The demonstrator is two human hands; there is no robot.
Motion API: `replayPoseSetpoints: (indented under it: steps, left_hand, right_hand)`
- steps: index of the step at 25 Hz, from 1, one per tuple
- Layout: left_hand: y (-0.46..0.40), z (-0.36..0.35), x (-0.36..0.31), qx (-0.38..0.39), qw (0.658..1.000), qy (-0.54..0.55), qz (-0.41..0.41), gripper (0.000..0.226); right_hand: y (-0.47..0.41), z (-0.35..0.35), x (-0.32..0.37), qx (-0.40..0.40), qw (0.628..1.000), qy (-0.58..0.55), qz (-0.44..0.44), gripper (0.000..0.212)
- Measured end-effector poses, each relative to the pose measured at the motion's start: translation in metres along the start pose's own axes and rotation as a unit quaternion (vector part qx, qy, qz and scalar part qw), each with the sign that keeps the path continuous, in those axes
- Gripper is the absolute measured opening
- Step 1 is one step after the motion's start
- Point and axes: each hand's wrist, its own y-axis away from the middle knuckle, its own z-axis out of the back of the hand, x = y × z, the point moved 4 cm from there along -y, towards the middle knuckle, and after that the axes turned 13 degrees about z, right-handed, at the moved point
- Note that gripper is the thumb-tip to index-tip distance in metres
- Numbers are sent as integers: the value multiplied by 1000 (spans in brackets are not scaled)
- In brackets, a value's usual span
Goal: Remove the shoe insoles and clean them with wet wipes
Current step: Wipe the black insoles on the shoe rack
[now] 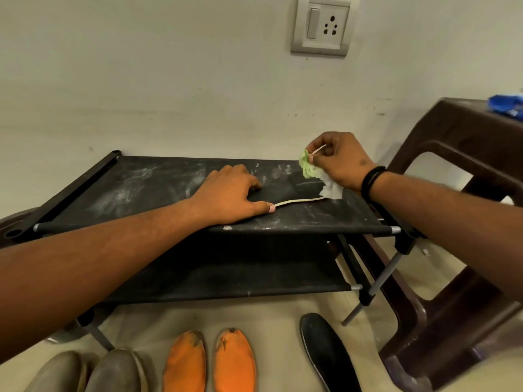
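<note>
A: Nearest us, on the floor, what's waiting?

B: A grey pair, an orange pair (insoles or shoes, I cannot tell), and one black insole lying loose to the right. That one looks thin, light and bendy; I'd lift it by the edge near the heel.

A: And the one being cleaned?

B: It lies flat on the top shelf of the shoe rack, black on black, so its pale rim is what shows it. The left hand rests on its near end, fingers loosely spread and pressing it down. The right hand pinches a bunched wet wipe, green and white, over the far end.

A: Will it slide?

B: Likely, once damp; it is soft enough to buckle, so pinning one end and wiping away from it seems wise.

A: Room to move?

B: Plenty to the left along the dusty shelf. The right end is tight: the rack's corner sits near a brown plastic stool, and the wall with its socket stands just behind.
</note>
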Motion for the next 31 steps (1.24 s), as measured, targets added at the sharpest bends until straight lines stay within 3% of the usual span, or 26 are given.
replayPoseSetpoints:
  steps: [4,9,11,14,16,19,21,27,31]
  left_hand:
    - [-11,3,-17,54,996,65,-4,77]
    - [-20,24,-3,164,985,55,16,80]
    - [-18,18,0,159,982,98,11,75]
    - [-17,1,3,144,981,133,-1,69]
    - [-14,-6,4,136,978,155,0,70]
    - [-7,-9,5,99,977,188,-9,65]
    - [-2,-8,3,82,978,190,-18,58]
    - [3,-7,2,77,975,203,-37,36]
    - [2,-5,1,69,978,191,-40,49]
  right_hand:
    - [4,-18,3,22,1000,14,15,40]
    - [22,-22,24,108,994,-32,6,18]
    - [30,-26,30,156,987,-41,20,13]
    - [33,-42,36,216,962,109,128,9]
    - [29,-52,36,205,950,161,172,11]
    - [15,-59,31,164,958,194,132,12]
    - [12,-68,29,183,952,221,111,12]
    - [40,-77,56,307,881,293,210,22]
    - [39,-65,66,305,894,251,214,27]
